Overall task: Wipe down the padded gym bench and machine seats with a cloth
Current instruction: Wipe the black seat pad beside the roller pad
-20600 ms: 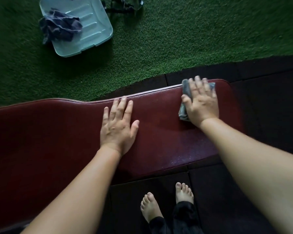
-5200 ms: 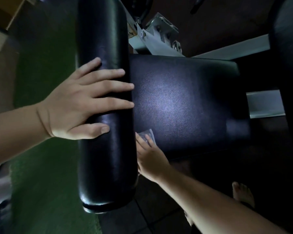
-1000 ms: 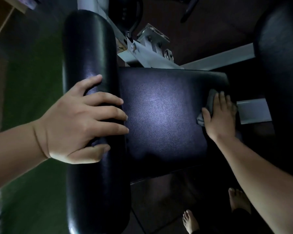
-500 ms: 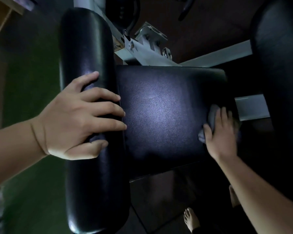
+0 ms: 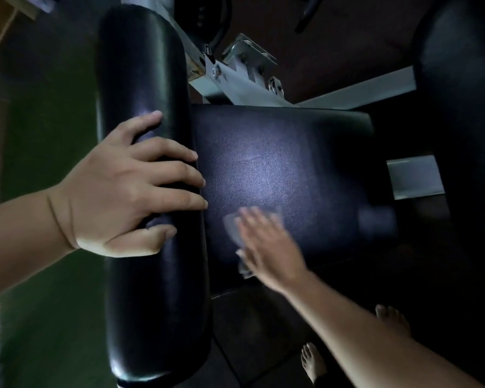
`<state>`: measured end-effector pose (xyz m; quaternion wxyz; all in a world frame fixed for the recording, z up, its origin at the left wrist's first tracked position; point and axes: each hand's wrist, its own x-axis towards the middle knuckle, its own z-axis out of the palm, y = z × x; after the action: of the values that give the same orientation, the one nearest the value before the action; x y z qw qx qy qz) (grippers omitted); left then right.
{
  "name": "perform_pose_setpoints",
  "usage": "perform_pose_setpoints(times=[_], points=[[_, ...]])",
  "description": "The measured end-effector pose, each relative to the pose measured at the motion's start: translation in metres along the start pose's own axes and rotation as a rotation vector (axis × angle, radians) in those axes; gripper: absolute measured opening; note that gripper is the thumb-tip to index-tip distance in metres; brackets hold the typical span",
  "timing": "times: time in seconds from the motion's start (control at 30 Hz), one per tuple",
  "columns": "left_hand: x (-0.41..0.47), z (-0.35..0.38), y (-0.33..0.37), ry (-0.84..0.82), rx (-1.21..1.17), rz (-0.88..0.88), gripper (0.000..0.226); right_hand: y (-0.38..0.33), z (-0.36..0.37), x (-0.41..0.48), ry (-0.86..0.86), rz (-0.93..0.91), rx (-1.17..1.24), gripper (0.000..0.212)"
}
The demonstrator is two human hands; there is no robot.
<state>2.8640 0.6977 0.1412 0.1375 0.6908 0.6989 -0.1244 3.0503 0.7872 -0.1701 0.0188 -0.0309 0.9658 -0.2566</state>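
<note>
The grey cloth [image 5: 237,233] lies flat on the black padded machine seat [image 5: 286,175], near its front edge and left of centre, pinned under the right hand [image 5: 266,247]. That hand is spread open, palm down on the cloth, and is blurred, so the cloth's folds cannot be made out; pale fabric shows past the fingertips and beside the thumb. The left hand [image 5: 123,189] rests well apart from the cloth, fingers splayed wide over the black roller pad [image 5: 149,191] that stands along the seat's left side, with the fingertips reaching the roller's right edge. Beyond the seat's far edge sits a grey metal frame bracket [image 5: 235,77]. A second black pad [image 5: 459,107] rises at the right. Green turf [image 5: 48,331] covers the floor to the left, and two bare feet [image 5: 314,362] stand on dark floor tiles near the seat.
</note>
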Motion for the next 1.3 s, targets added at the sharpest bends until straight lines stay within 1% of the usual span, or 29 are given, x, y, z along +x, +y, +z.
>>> perform_pose_setpoints(times=[0.07,0.1,0.17,0.2,0.23,0.27,0.33,0.37,0.4,0.43,0.47,0.5,0.53,0.6,0.67,0.7,0.73,0.77,0.87,0.93,0.97,1.0,1.07,1.1,1.17,1.2,1.23,1.27,1.3], points=[[0.000,0.001,0.000,0.005,-0.002,0.002,0.047,0.062,-0.006,-0.008,0.020,0.207,-0.098,0.070],[0.000,0.002,0.000,0.008,-0.001,0.002,0.047,0.086,-0.013,-0.010,0.042,0.344,-0.078,0.070],[0.001,0.002,0.000,0.012,-0.002,-0.005,0.047,0.094,-0.022,-0.004,0.094,0.578,0.005,0.073],[0.001,0.002,0.000,0.016,-0.003,-0.007,0.047,0.077,-0.022,0.007,0.118,0.623,0.015,0.074],[0.001,0.002,0.000,0.021,-0.004,-0.006,0.047,0.053,-0.020,0.019,0.123,0.599,0.008,0.076],[0.001,0.002,0.000,0.023,-0.004,-0.003,0.047,0.024,-0.016,0.029,0.110,0.498,0.008,0.077],[0.001,0.002,0.001,0.016,0.003,-0.002,0.046,-0.025,-0.011,0.042,0.038,0.204,0.026,0.077],[0.000,0.001,0.001,0.013,0.007,-0.004,0.046,-0.034,-0.011,0.046,-0.013,0.077,0.028,0.075],[0.000,0.001,0.001,0.011,0.007,-0.006,0.047,-0.026,-0.016,0.050,-0.037,-0.025,0.032,0.074],[0.000,0.001,0.000,0.011,0.005,-0.004,0.047,-0.007,-0.022,0.054,-0.031,-0.074,0.019,0.072],[0.001,0.001,0.000,0.012,0.002,-0.004,0.047,0.019,-0.025,0.058,-0.007,-0.047,0.001,0.072],[0.000,0.001,0.000,0.014,-0.002,-0.006,0.047,0.051,-0.030,0.061,0.032,0.049,-0.003,0.071],[0.000,0.001,0.000,0.016,-0.005,-0.007,0.047,0.087,-0.035,0.066,0.080,0.194,0.004,0.071],[0.000,0.002,0.000,0.024,-0.006,-0.005,0.047,0.147,-0.054,0.074,0.105,0.485,0.028,0.071],[0.000,0.002,-0.001,0.026,-0.012,-0.006,0.048,0.153,-0.066,0.097,0.106,0.643,0.053,0.073],[0.000,0.002,-0.001,0.026,-0.017,-0.007,0.048,0.137,-0.067,0.110,0.122,0.666,0.065,0.074],[0.001,0.002,-0.001,0.027,-0.020,-0.006,0.048,0.112,-0.068,0.122,0.116,0.650,0.077,0.074],[0.001,0.003,-0.001,0.026,-0.021,-0.006,0.048,0.081,-0.065,0.132,0.094,0.583,0.080,0.073],[0.001,0.002,-0.001,0.030,-0.029,-0.014,0.048,0.009,-0.054,0.140,-0.027,0.210,0.054,0.070],[0.000,0.002,-0.001,0.034,-0.038,-0.013,0.047,0.022,-0.056,0.140,-0.059,0.035,0.034,0.070],[0.000,0.002,-0.002,0.036,-0.041,-0.011,0.047,0.043,-0.058,0.142,-0.031,0.037,0.028,0.069],[0.000,0.002,-0.002,0.040,-0.047,-0.013,0.047,0.067,-0.061,0.145,0.007,0.110,0.028,0.069],[-0.001,0.004,-0.002,0.048,-0.057,-0.018,0.046,0.113,-0.069,0.154,0.079,0.372,0.025,0.069],[-0.002,0.005,-0.002,0.051,-0.061,-0.020,0.046,0.124,-0.072,0.160,0.094,0.486,0.031,0.070],[-0.002,0.005,-0.002,0.057,-0.065,-0.025,0.046,0.110,-0.074,0.177,0.106,0.631,0.052,0.071],[-0.001,0.005,-0.002,0.057,-0.066,-0.026,0.046,0.087,-0.072,0.183,0.098,0.645,0.068,0.072],[-0.001,0.005,-0.002,0.054,-0.066,-0.025,0.046,0.059,-0.068,0.186,0.083,0.594,0.080,0.073],[-0.001,0.005,-0.002,0.047,-0.066,-0.024,0.046,0.031,-0.062,0.185,0.066,0.475,0.072,0.073],[-0.001,0.005,-0.001,0.041,-0.064,-0.025,0.047,0.006,-0.055,0.182,0.044,0.312,0.054,0.073]])
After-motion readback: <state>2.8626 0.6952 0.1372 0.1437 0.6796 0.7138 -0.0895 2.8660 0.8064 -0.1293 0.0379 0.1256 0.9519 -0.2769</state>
